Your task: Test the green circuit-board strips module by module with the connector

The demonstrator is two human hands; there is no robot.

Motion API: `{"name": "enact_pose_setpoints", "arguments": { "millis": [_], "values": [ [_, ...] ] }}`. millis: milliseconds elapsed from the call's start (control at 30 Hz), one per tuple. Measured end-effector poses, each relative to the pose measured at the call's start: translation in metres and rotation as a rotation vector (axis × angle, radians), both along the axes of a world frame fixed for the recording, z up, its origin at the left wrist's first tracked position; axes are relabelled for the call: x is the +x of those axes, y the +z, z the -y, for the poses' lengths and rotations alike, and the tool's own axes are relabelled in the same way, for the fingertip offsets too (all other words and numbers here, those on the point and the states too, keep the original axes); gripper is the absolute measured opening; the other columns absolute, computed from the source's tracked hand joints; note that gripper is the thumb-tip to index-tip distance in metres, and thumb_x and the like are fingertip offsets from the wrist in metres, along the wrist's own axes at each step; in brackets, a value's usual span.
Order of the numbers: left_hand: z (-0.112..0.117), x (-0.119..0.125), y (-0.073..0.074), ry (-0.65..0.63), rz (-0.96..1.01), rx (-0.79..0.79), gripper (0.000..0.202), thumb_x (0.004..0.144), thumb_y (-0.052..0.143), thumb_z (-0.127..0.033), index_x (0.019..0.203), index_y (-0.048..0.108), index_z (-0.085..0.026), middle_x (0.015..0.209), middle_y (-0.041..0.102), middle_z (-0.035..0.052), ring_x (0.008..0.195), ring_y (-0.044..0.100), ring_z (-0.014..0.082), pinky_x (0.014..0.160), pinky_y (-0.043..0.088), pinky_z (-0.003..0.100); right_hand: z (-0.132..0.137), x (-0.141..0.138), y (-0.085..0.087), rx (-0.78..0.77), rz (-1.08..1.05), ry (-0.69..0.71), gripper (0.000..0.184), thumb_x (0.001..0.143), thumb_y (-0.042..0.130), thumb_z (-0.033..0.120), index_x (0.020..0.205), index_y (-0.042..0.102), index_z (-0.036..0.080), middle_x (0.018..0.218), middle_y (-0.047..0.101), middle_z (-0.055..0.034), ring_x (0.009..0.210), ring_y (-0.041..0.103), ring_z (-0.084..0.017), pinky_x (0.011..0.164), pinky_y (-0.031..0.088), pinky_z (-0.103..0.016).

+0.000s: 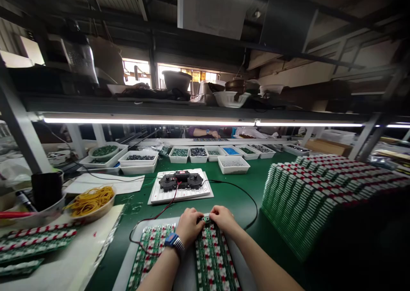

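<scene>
My left hand (pixel 188 227) and my right hand (pixel 222 218) meet over a small dark connector block (pixel 205 219), and the fingers of both close around it. The block sits at the top end of a green circuit board strip (pixel 214 257) with red and white components. A second such strip (pixel 150 252) lies under my left wrist, on a pale grey mat (pixel 128 244). A blue-banded watch (pixel 174 244) is on my left wrist. A red and black wire (pixel 150 219) loops past the strips from a white test fixture (pixel 179 195) with black parts.
Tall stacks of populated boards (pixel 320 197) fill the right of the green bench. White trays of small parts (pixel 198 154) line the far side. On the left are a bowl of yellow rubber bands (pixel 91 201) and more boards. A co-worker's arm (pixel 205 132) shows beyond the shelf.
</scene>
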State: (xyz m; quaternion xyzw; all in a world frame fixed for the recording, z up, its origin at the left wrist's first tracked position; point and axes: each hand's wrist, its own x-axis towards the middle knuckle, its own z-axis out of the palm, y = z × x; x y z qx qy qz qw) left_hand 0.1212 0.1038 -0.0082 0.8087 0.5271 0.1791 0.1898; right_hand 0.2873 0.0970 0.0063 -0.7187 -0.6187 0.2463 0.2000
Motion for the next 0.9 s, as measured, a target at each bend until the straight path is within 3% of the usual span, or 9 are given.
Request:
{"name": "enact_pose_setpoints", "arguments": {
  "millis": [167, 367, 900],
  "values": [
    [0.001, 0.0, 0.0, 0.005, -0.001, -0.002, 0.027, 0.086, 0.058, -0.03, 0.106, 0.074, -0.022, 0.101, 0.068, 0.0074, 0.104, 0.056, 0.0241, 0.092, 0.043, 0.031, -0.004, 0.002, -0.001, -0.014, 0.017, 0.017, 0.014, 0.079, 0.058, 0.025, 0.076, 0.071, 0.022, 0.082, 0.074, 0.0003, 0.083, 0.064, -0.018, 0.067, 0.037, -0.024],
    [0.002, 0.001, 0.002, 0.006, -0.013, -0.007, 0.027, 0.085, 0.056, -0.03, 0.105, 0.074, -0.023, 0.1, 0.067, 0.0074, 0.102, 0.056, 0.0242, 0.09, 0.043, 0.032, -0.001, -0.005, 0.003, 0.005, 0.076, -0.015, 0.021, 0.08, 0.06, 0.041, 0.074, 0.069, 0.023, 0.086, 0.074, -0.002, 0.089, 0.063, -0.022, 0.074, 0.037, -0.029],
    [0.004, 0.001, 0.004, 0.022, 0.004, 0.0, 0.025, 0.085, 0.058, -0.028, 0.102, 0.073, -0.021, 0.1, 0.067, 0.007, 0.103, 0.056, 0.0233, 0.092, 0.043, 0.03, 0.011, -0.008, -0.001, 0.113, 0.119, -0.012, 0.023, 0.09, 0.054, 0.037, 0.079, 0.07, 0.025, 0.09, 0.074, -0.0028, 0.1, 0.059, -0.025, 0.082, 0.036, -0.033]
  ]
}}
